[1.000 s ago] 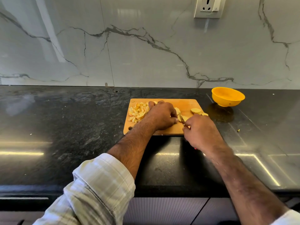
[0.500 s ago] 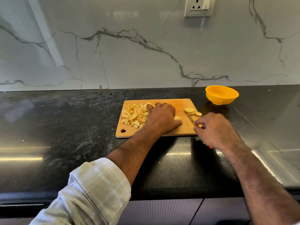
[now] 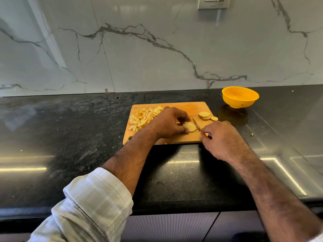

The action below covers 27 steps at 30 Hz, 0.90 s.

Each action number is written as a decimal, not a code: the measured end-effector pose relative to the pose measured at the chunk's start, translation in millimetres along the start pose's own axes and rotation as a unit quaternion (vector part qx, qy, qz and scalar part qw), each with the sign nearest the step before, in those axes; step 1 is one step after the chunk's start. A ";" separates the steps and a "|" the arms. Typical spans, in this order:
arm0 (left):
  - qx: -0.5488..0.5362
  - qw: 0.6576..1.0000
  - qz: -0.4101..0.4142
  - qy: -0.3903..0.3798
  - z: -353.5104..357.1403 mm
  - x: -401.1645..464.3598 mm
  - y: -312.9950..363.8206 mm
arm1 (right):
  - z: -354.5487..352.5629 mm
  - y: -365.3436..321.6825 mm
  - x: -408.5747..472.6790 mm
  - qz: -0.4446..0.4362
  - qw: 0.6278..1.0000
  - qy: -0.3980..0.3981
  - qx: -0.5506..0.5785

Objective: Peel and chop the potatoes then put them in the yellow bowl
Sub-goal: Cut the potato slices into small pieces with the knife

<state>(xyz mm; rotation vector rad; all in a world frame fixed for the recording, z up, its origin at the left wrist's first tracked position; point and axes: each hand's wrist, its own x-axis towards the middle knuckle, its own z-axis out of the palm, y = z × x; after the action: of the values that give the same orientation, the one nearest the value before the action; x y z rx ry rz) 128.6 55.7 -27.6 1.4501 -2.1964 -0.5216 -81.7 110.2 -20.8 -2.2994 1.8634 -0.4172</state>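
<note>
On the dark stone counter (image 3: pixel 70 137) our wooden board (image 3: pixel 192 109) carries a heap of peelings and cut bits (image 3: pixel 143 117) at nine o'clock and a few round slices (image 3: pixel 205 115) at two o'clock. The yellow bowl (image 3: pixel 240 96) stands off the board, further toward two o'clock. Our left hand (image 3: pixel 166 124) arches over a pale potato piece (image 3: pixel 189 126), fingers pinching it. Our right hand (image 3: pixel 222 138) is clenched around a small knife (image 3: pixel 197 125), blade against the piece.
</note>
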 end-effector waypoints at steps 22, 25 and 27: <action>0.011 1.000 -0.007 0.011 2.8 4.0 -13.8 | 5.9 -35.8 -10.1 0.037 0.997 0.050 -0.043; 0.029 1.000 -0.005 0.010 3.4 6.3 -12.0 | 7.9 -43.2 -23.9 0.034 0.998 0.032 -0.047; 0.042 0.999 -0.003 0.005 4.4 7.9 -9.4 | 10.4 -51.1 -27.3 0.034 0.997 0.013 -0.072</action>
<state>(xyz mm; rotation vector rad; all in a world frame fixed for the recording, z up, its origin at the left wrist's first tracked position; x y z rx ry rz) 130.5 45.2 -35.1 1.4988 -2.2302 -0.4274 -36.0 147.2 -19.1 -2.3209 2.0411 -0.3134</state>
